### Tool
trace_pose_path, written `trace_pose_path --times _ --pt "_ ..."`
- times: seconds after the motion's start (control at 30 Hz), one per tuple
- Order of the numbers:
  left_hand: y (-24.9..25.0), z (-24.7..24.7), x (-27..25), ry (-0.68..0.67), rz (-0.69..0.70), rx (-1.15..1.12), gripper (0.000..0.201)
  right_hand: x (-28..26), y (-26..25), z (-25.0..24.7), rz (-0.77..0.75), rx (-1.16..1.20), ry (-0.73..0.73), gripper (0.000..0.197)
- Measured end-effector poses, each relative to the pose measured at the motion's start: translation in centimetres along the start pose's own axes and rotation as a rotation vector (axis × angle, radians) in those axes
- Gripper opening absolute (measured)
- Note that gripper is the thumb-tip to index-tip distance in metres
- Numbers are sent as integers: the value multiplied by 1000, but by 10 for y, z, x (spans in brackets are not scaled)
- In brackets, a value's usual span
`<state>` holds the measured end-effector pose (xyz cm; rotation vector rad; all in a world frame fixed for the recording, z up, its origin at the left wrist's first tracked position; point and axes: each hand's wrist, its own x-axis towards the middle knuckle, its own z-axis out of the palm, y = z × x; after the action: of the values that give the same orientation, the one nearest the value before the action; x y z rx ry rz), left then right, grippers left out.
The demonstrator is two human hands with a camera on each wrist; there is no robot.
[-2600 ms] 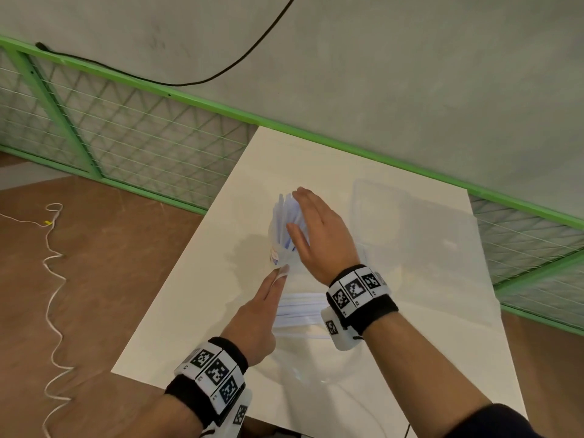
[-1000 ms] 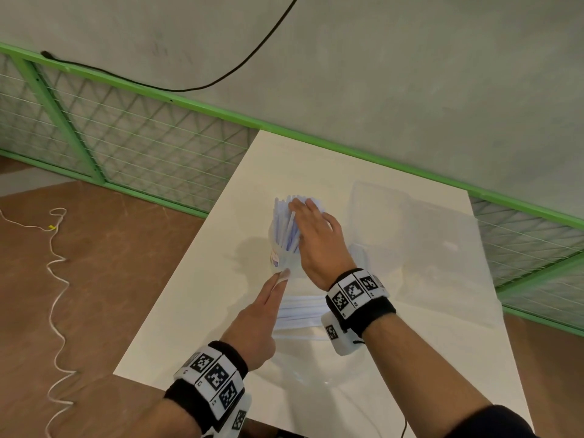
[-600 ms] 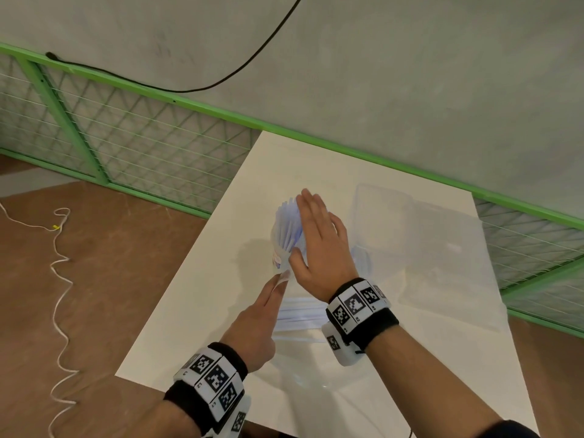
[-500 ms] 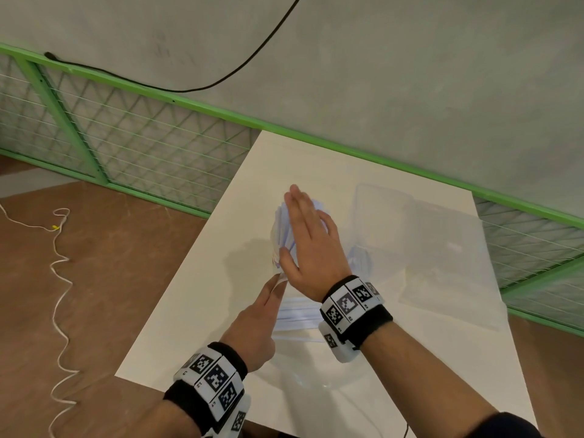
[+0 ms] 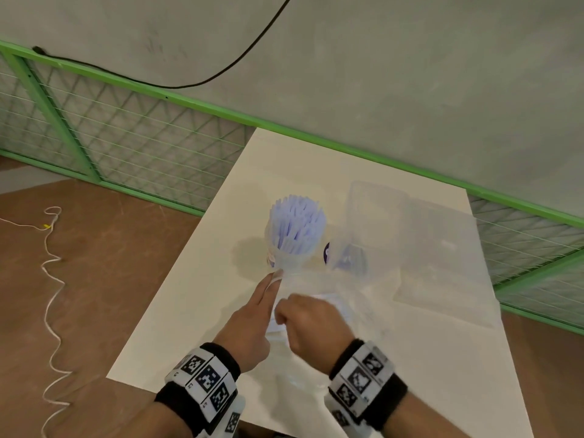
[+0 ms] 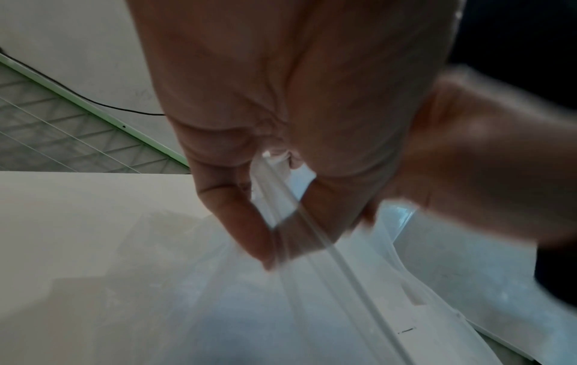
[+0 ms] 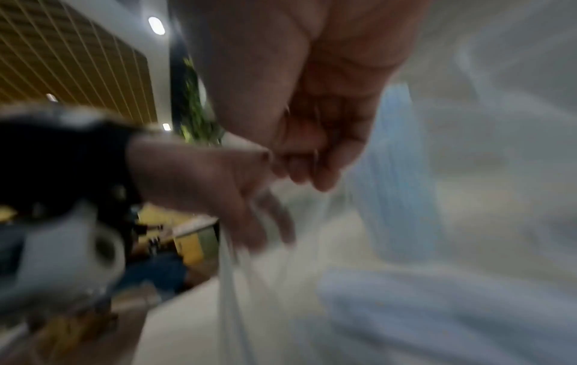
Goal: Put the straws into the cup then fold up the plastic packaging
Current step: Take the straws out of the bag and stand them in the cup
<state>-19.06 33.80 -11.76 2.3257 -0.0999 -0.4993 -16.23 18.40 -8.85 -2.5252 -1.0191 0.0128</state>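
Note:
A clear cup point(image 5: 286, 259) stands upright mid-table, packed with pale blue-white straws point(image 5: 297, 222). Just in front of it lies the clear plastic packaging point(image 5: 319, 284), with a few white straws point(image 5: 336, 303) showing in it. My left hand point(image 5: 275, 275) pinches the packaging's edge beside the cup's base; in the left wrist view, thumb and forefinger of that left hand point(image 6: 268, 252) meet on the clear film point(image 6: 312, 296). My right hand point(image 5: 303, 317) is curled low over the packaging, right beside the left. The right wrist view of the right hand point(image 7: 306, 170) is blurred, so what it grips is unclear.
A larger clear plastic sheet or tray point(image 5: 436, 248) lies on the right half of the white table point(image 5: 196, 311). A green mesh fence point(image 5: 142, 147) and a grey wall run behind. A white cord point(image 5: 50, 279) trails over the brown floor at left.
My right hand left the top of the straws in the cup and drew back down to the packaging beside my left hand. My left hand kept its pinch.

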Motion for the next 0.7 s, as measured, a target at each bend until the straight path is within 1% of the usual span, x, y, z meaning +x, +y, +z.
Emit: trace_pose_path --times 0.03,0.07,0.13,0.17,0.2,0.27,0.33,0.43,0.5,0.6,0.7 --pt "0 2 1 -6 9 -15 108 -7 9 19 74 -68 -167 32" --pt "1 3 2 -13 14 -26 109 -14 20 36 125 -144 -261 44" --pt "3 6 3 -16 27 -36 110 -23 38 58 198 -240 -361 70" --pt "4 7 4 -16 34 -40 110 -25 44 65 224 -266 -383 76" --pt "5 8 3 -15 36 -47 110 -28 48 70 225 -295 -400 79" --pt "3 9 2 -13 31 -51 110 -32 51 79 204 -326 -380 78" --pt "3 10 1 -11 27 -43 111 -34 52 83 198 -328 -364 73" --pt "4 10 -1 -4 25 -29 110 -31 53 85 207 -385 -339 53" --pt "6 9 -1 0 24 -29 110 -28 54 84 227 -421 -332 44" --pt "6 8 -2 1 23 -29 110 -21 53 81 247 -395 -381 36" --pt "8 8 -2 4 11 -14 110 -15 52 77 234 -380 -420 35"
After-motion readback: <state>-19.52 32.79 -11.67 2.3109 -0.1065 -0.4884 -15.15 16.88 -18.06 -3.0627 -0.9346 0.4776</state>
